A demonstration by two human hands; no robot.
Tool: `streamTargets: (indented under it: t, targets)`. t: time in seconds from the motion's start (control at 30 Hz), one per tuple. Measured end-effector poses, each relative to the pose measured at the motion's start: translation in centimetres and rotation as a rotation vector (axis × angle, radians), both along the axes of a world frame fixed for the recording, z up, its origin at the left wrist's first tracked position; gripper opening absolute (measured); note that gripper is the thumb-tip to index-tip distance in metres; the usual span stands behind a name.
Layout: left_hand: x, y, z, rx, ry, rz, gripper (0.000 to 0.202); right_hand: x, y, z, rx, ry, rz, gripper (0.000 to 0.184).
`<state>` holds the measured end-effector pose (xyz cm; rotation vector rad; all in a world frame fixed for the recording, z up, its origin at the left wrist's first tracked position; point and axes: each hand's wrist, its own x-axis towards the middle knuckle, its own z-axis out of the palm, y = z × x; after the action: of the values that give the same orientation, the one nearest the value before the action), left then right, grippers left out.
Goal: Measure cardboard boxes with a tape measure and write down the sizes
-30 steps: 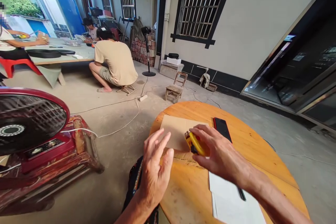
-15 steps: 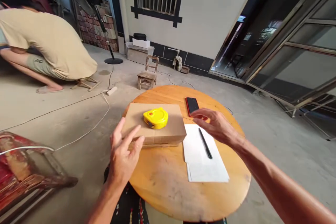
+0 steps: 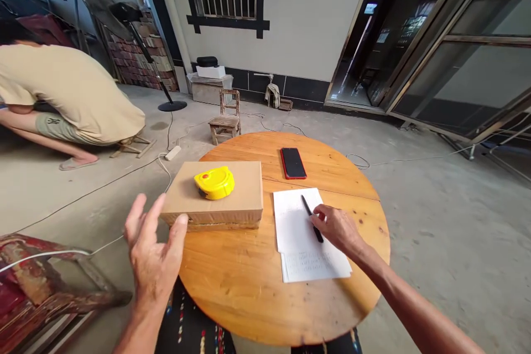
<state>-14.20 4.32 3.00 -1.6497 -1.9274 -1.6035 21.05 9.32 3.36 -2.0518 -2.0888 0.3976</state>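
Note:
On the left, my left hand (image 3: 155, 251) is raised with its fingers spread, just off the front left corner of a closed cardboard box (image 3: 244, 188). A yellow tape measure (image 3: 214, 183) lies on top of that box. My right hand (image 3: 334, 227) is over the white papers (image 3: 290, 221), its thumb and fingertips pinched on the middle of a black pen (image 3: 306, 206). The pen still lies slantwise along the sheets. Rows of faint writing show on the lower sheet. Beyond the papers lies a red-edged phone (image 3: 293, 164), dark screen up.
All of this rests on a round wooden table (image 3: 244, 298). A small wooden chair (image 3: 225, 116) stands behind it. At the left, a worn red wooden seat (image 3: 37, 287) is close by, and a person (image 3: 70, 94) crouches on a low stool. Cables (image 3: 103, 185) cross the floor.
My right hand has come down from beside the phone onto the pen. My left hand has drawn away from the box to the left. The view has shifted right.

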Motion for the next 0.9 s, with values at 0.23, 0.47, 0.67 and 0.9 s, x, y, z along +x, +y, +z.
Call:
streamTargets:
  t: [0.23, 0.47, 0.67, 0.9]
  targets:
    - [7.8, -6.0, -1.3, 0.042, 0.112, -0.263, 0.053, -0.9, 0.2, -1.0, -0.013, -0.058, -0.008, 0.010]
    - [13.0, -7.0, -4.2, -0.277, 0.367, -0.605, 0.053, 0.3, -0.4, -1.1, 0.007, 0.037, -0.071, 0.015]
    - [15.7, -5.6, -4.5, -0.439, 0.478, -0.769, 0.064, 3.5, -2.7, -1.4, 0.007, 0.099, -0.198, 0.023]
    - [16.2, -4.8, -5.5, -0.532, 0.509, -0.807, 0.051, 4.4, -4.7, -1.6, -0.092, 0.248, -0.252, 0.026]
